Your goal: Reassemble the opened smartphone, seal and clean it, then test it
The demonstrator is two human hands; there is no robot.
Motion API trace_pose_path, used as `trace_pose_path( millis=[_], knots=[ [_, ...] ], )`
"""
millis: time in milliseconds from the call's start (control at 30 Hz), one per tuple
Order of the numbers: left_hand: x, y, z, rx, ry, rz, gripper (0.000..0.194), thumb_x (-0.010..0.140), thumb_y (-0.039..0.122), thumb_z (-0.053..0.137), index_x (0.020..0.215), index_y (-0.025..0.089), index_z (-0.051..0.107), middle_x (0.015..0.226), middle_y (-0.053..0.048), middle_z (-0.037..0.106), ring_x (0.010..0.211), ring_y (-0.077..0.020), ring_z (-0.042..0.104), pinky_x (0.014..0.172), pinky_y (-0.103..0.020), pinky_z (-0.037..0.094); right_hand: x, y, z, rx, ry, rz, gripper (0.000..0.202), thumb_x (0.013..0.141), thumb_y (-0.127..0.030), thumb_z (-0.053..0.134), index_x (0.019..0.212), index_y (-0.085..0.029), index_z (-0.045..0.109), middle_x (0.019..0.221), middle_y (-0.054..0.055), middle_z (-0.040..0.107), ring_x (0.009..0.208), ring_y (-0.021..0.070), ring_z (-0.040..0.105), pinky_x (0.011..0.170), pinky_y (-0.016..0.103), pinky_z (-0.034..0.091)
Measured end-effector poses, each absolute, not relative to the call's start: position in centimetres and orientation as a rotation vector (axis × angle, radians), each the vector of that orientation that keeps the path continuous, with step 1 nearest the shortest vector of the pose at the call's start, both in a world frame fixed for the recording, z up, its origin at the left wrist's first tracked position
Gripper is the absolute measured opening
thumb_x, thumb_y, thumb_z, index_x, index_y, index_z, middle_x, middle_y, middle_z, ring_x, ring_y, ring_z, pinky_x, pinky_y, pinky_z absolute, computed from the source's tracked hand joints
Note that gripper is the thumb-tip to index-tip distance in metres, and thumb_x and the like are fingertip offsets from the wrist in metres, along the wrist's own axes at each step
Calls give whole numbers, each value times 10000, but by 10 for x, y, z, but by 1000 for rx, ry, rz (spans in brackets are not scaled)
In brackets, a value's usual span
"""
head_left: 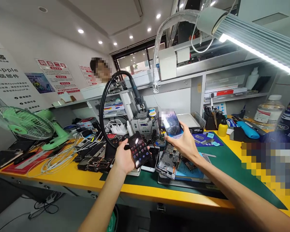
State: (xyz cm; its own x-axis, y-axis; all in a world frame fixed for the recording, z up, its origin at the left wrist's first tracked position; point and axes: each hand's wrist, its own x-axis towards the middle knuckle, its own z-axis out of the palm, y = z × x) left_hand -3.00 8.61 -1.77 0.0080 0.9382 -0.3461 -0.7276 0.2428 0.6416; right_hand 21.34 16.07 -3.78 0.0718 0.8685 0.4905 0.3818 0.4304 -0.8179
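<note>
My left hand (123,158) is closed around a dark smartphone (138,150) whose lit screen shows rows of app icons. A second smartphone (172,124), its screen lit with a clock and a picture, is gripped in my right hand (186,145), held higher and farther right. Below and between the hands, a white-edged phone (151,160) lies on the bench. Just right of it is an opened phone (168,161) with its inner parts bare, beside a blue pad (190,170).
A green fan (45,125) and tangled white cables (60,154) are at left, near stacked phone parts (94,158). A soldering station (145,125) stands behind. A lamp (253,42) hangs at upper right. Bottles (268,111) line the right. A person (101,69) is beyond the shelf.
</note>
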Motion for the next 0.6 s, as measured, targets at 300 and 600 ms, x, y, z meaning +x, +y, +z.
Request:
trace_pose_path(
  millis=[300,600],
  knots=[
    [-35,98,-23,125,1030,1457,416,953,433,618,1278,174,592,1265,-109,625,1056,-239,647,881,-455,569,211,154,-35,-1128,-1545,534,921,665,-484,779,1460,-162,444,1424,176,574,1244,363,585,1019,514,494],
    [-40,87,-26,234,932,1477,417,956,431,614,1284,174,592,1278,-111,624,1075,-244,646,899,-465,564,211,153,-36,-1123,-1546,534,923,668,-482,782,1461,-153,444,1424,184,571,1247,359,580,1009,497,504]
  ],
)
